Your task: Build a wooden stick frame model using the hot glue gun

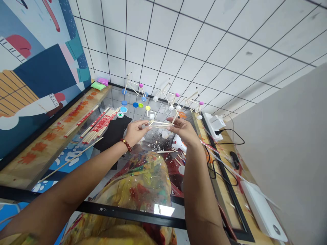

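Note:
Over the glass tabletop, a small frame of thin wooden sticks (160,125) spans the gap between my two hands. My left hand (136,132) pinches its left end between thumb and fingers, and a beaded bracelet circles that wrist. My right hand (185,130) grips the opposite end, where a short stick with a dark tip (175,117) rises at a slant. Just beyond the frame is a small white piece (152,116) with a stick loop. A white glue gun (178,143) lies beside my right hand, partly hidden by it.
Three stick models with round caps, a left one (134,86), a middle one (167,93) and a right one (192,102), line the back. Bottle caps (123,109) and wrapped chopsticks (100,126) lie left. A power strip (214,126) and cables (224,166) are right.

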A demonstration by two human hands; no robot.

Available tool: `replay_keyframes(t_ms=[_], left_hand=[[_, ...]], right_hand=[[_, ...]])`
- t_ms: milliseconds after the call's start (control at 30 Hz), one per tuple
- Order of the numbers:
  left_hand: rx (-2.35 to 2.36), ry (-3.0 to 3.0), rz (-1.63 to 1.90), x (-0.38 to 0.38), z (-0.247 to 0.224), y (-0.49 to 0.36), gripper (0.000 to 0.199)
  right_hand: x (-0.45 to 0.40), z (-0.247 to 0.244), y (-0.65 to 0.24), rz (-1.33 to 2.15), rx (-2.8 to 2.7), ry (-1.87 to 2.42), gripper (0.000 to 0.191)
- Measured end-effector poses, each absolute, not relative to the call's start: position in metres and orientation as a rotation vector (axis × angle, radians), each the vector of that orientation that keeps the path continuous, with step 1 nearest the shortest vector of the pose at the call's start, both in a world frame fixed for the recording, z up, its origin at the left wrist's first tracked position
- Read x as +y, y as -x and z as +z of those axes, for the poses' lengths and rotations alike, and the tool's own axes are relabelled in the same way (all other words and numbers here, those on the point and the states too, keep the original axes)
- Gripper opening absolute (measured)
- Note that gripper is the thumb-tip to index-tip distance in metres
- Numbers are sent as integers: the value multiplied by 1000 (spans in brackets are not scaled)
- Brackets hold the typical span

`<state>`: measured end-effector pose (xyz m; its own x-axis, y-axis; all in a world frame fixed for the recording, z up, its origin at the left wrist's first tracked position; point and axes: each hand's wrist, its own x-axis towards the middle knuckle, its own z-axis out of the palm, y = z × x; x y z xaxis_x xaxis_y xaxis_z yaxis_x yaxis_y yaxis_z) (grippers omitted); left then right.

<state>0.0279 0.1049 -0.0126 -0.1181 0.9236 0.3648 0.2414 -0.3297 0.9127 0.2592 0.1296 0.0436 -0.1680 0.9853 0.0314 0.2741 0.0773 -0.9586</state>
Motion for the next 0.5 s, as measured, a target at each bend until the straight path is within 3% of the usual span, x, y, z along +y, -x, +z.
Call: replay_keyframes(t_ms=[133,333,500], left_hand=[[1298,-1557,1491,105,-12,-28,31],[1309,-1569,1488,104,-9,-28,32],[1315,-1578,1495,103,-9,-29,33]], right_hand=[[135,36,-253,1092,-1579,1353,54],[139,29,-244,1011,-1547,1382,31],[137,32,-244,1024,-1529,1360,32]])
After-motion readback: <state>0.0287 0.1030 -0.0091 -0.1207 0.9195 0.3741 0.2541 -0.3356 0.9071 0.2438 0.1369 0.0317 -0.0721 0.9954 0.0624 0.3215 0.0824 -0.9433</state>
